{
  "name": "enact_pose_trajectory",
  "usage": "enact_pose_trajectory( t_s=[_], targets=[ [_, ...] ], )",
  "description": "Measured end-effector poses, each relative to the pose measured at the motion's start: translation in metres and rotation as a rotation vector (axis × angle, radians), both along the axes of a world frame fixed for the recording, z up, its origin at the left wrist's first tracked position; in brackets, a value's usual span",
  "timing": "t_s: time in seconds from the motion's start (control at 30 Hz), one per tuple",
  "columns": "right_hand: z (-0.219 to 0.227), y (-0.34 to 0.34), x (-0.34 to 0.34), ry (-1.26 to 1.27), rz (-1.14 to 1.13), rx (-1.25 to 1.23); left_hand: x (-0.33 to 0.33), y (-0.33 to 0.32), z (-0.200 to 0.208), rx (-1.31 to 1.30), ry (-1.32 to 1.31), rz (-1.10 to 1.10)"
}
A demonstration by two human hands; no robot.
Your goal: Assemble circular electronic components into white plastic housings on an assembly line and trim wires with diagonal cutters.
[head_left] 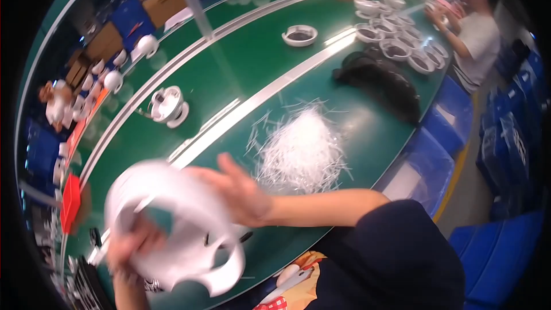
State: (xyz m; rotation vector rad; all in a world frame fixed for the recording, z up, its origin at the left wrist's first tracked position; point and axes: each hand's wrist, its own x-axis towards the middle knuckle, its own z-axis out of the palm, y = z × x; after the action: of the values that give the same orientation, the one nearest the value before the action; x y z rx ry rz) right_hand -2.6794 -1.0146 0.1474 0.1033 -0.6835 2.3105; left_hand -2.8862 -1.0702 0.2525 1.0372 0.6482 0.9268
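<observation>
A large white rounded plastic housing (178, 212) with several openings is tilted in front of me above the near table edge, blurred by motion. My left hand (135, 247) grips its lower left side, fingers curled at an opening. Against its upper right side lies my right hand (238, 192), thumb raised and fingers partly hidden by the housing. Just beyond the right hand is a heap of thin white strips (304, 149) on the green table. Farther left stands a white part on a round base (167, 106), with a cable at its side.
A white ring-shaped part (299, 35) lies on the green conveyor (241, 51). Black plastic bags (381, 80) and rows of white ring parts (396, 49) are at the far right, near another person (476, 40). Blue bins (425, 166) line the right edge; a red tray (70, 204) sits left.
</observation>
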Motion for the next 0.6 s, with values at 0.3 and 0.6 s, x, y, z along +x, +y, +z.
enact_pose_trajectory(
  t_s=[0.3, 0.6],
  targets=[
    [-0.048, 0.091, 0.172, -0.434, -0.808, -0.109, 0.227, 0.241, -0.139, -0.237, -0.105, -0.056],
    [-0.093, 0.176, 0.228, -0.742, -1.126, -0.216, 0.302, 0.294, -0.189, -0.09, 0.154, 0.006]
  ],
)
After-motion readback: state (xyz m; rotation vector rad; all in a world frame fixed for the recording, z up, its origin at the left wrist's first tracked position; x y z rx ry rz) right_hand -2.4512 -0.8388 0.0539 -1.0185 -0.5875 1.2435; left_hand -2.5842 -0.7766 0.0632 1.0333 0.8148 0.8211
